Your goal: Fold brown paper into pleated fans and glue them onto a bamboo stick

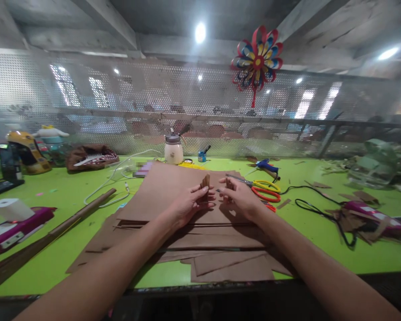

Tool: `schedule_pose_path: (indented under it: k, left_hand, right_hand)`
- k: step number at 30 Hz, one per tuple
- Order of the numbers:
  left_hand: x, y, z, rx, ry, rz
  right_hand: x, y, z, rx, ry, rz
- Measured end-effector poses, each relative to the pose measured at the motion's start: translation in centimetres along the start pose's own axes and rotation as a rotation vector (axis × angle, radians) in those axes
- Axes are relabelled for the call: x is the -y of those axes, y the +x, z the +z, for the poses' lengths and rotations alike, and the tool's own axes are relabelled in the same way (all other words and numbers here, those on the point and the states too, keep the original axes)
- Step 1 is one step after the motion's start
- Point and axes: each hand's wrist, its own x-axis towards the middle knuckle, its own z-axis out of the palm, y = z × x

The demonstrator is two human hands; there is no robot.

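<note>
Over a stack of brown kraft paper sheets (167, 189), my left hand (190, 203) grips a small folded piece of brown paper (205, 183) that stands up between thumb and fingers. My right hand (237, 196) is just to its right, apart from the folded piece, its fingers curled. A tiny dark bit shows at those fingertips, too small to name. Scissors with yellow handles (265, 185) and another pair with orange handles (267, 195) lie right beside my right hand, partly covered by it.
A blue glue gun (267, 167) lies behind the scissors. A pale jug (173, 149) and a small blue bottle (202, 156) stand at the back. Purple power strips (374, 216) with cables and paper scraps lie right; a long brown paper strip (80, 214) lies left. A perforated screen (200, 98) closes the table's far side.
</note>
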Motion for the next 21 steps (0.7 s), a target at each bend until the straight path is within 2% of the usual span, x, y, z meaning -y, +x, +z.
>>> schedule_pose_path:
  k: [5, 11, 16, 21]
  left_hand:
    - [0.2, 0.3, -0.2, -0.028, 0.007, 0.011]
    - [-0.1, 0.7, -0.5, -0.202, 0.023, 0.025]
    - [-0.6, 0.7, -0.7, -0.267, 0.02, 0.036]
    - [-0.4, 1.0, -1.1, -0.276, 0.016, 0.074]
  right_hand:
    - [-0.9, 0.9, -1.2, 0.004, -0.1, -0.016]
    - [-2.7, 2.2, -2.4, 0.052, -0.158, -0.026]
    - [-3.0, 2.5, -3.0, 0.016, -0.418, -0.185]
    - [-2.3, 1.7, -2.2, 0.015, -0.697, -0.316]
